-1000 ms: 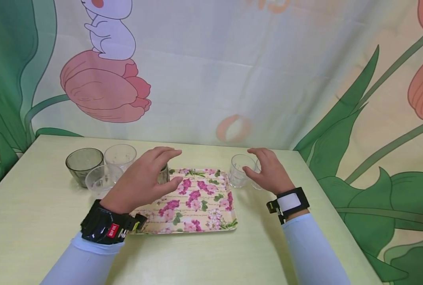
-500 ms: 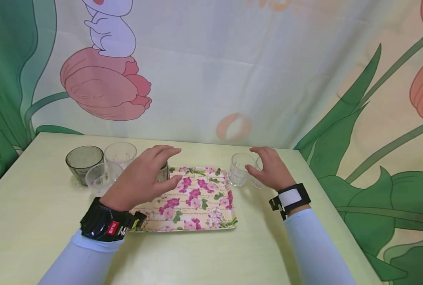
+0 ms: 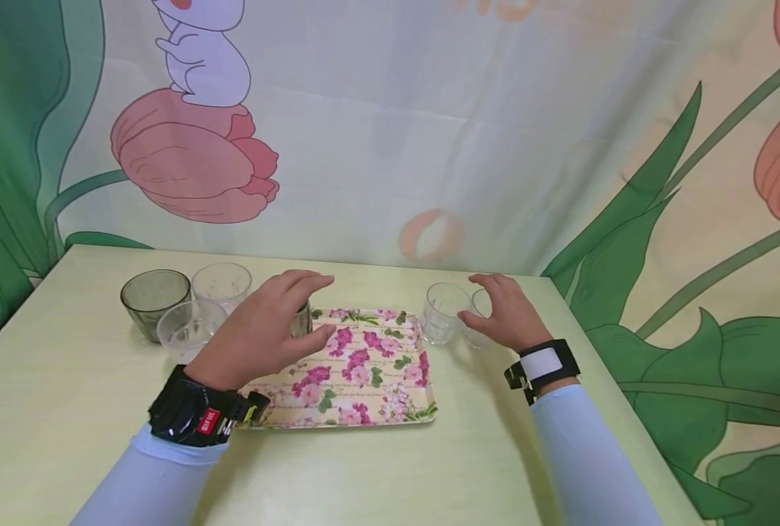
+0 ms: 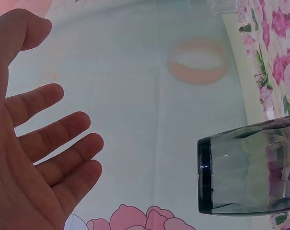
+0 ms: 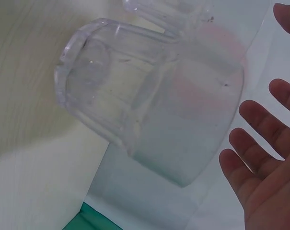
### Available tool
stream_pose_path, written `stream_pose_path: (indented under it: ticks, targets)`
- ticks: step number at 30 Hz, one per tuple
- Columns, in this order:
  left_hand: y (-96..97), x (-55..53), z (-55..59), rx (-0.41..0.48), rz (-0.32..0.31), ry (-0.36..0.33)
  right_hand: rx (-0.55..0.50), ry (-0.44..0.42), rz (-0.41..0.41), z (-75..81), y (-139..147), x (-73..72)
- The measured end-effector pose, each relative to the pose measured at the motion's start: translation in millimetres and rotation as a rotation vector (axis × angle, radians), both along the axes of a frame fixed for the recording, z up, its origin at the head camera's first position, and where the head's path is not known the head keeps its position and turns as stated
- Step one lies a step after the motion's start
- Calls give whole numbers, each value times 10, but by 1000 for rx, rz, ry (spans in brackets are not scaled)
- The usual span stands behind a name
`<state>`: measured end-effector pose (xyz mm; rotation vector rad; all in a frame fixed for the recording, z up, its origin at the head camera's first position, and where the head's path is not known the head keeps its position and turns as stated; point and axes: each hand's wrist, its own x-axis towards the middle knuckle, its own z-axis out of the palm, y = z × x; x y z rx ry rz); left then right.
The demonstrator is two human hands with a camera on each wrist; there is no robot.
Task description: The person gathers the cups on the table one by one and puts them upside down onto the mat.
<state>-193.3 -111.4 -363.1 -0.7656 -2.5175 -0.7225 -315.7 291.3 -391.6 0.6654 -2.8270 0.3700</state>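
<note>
My left hand (image 3: 265, 329) hovers over the left part of a flowered tray (image 3: 364, 372), fingers spread and nothing in its grasp. Just past it, a smoky dark glass (image 3: 304, 321) stands on the tray, partly hidden by the hand. The left wrist view shows that glass (image 4: 250, 170) apart from the fingertips (image 4: 89, 141). On the right, my right hand (image 3: 505, 314) hangs in the air with fingers parted, overlapping a clear glass (image 3: 479, 334). Another clear glass (image 3: 444, 314) stands beside that one. In the right wrist view a clear glass (image 5: 130, 91) fills the middle, near the fingers.
At the table's left stand a smoky bowl-like glass (image 3: 156, 299) and two clear ones, a rear glass (image 3: 222, 283) and a front glass (image 3: 182, 329) partly behind my left hand. A printed curtain (image 3: 357, 131) hangs behind the pale table (image 3: 364, 475).
My right hand has drifted slightly to the right, uncovering more of the right-hand clear glass. The left hand, the tray and the glasses stay in place.
</note>
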Motion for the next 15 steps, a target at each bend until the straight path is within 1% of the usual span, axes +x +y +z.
stream_pose_path:
  ticks: [6, 10, 15]
  targets:
    - [4, 4, 5, -1, -2, -1, 6, -16, -20, -27, 52, -19]
    - [2, 3, 3, 0, 0, -1, -4, -5, -21, -26, 79, -25]
    - [-7, -2, -6, -1, 3, -2, 8, -3, -24, -37, 104, -44]
